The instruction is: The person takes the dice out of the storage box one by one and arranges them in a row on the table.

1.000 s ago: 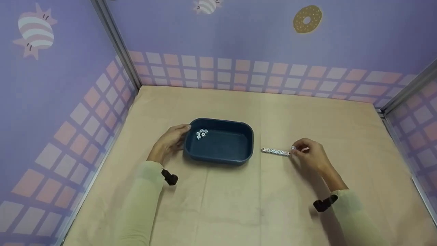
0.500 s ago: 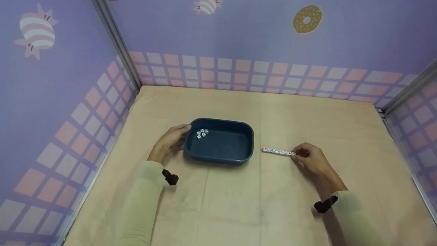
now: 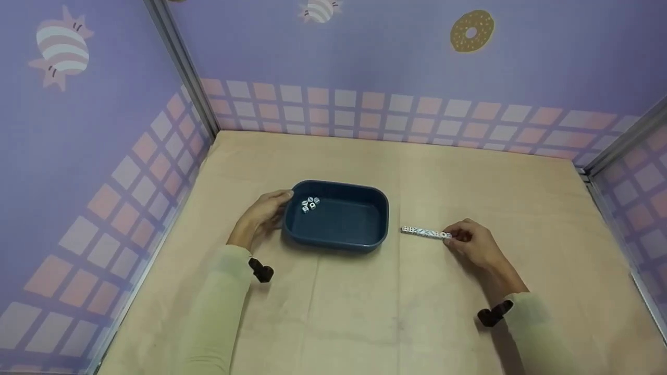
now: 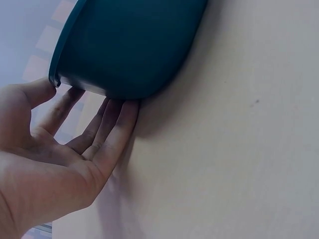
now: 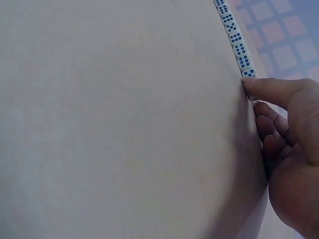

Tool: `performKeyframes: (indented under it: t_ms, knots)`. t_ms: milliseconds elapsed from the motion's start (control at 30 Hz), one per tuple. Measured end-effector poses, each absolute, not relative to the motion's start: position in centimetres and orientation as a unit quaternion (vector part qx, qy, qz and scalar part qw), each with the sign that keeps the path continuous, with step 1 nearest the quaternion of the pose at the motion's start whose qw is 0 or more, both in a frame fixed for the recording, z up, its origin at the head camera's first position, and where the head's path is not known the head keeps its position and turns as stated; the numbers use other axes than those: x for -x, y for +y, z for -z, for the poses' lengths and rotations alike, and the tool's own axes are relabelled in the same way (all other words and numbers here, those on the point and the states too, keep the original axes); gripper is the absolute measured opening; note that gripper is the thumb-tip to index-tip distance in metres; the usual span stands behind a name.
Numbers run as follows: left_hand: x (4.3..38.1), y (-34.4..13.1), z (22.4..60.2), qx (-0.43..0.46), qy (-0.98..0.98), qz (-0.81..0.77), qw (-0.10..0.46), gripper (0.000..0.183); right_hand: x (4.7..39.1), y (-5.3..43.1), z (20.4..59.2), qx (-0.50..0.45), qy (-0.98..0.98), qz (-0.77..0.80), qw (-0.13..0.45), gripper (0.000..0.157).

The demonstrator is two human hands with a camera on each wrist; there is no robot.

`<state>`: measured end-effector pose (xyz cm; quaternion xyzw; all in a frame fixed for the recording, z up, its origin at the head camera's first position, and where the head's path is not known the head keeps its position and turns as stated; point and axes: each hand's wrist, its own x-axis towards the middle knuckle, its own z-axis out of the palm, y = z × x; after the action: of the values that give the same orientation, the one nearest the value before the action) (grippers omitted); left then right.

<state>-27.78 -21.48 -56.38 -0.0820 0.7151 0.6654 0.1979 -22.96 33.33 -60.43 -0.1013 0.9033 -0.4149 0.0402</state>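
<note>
A dark blue rectangular tub (image 3: 336, 245) stands on the cloth, with several white dice (image 3: 311, 204) grouped in its left end. My left hand (image 3: 263, 213) holds the tub's left end, thumb at the rim and fingers against the outer wall, as the left wrist view (image 4: 65, 149) shows. To the right of the tub, several dice form a straight row (image 3: 421, 232). At the row's right end, my right hand (image 3: 474, 242) pinches the last die (image 5: 249, 73) between thumb and fingers. That die sits in line with the others and is mostly hidden by the thumb.
A beige cloth (image 3: 354, 307) covers the table. Purple panels with a pink and white checked band (image 3: 372, 109) rise at the back and both sides, joined by metal posts (image 3: 182, 67). A dark wrist camera sits on each wrist.
My right hand has brought a die down from just above the row's right end and set it against the row, lengthening it. The left hand and the tub have stayed in place.
</note>
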Motion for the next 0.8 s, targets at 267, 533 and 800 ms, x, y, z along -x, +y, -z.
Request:
performKeyframes:
  t_ms: [267, 533, 800]
  knots:
    - [27.77, -21.43, 56.38, 0.074, 0.721, -0.661, 0.194, 0.056, 23.01, 33.26, 60.63, 0.105, 0.904, 0.414, 0.034, 0.016]
    - [27.60, -21.69, 56.15, 0.082, 0.727, -0.653, 0.196, 0.056, 22.76, 32.72, 60.83, 0.110, 0.903, 0.414, 0.026, 0.025]
    - [27.69, -21.27, 56.21, 0.069, 0.721, -0.664, 0.183, 0.052, 22.62, 32.78, 60.24, 0.094, 0.899, 0.428, 0.008, 0.043]
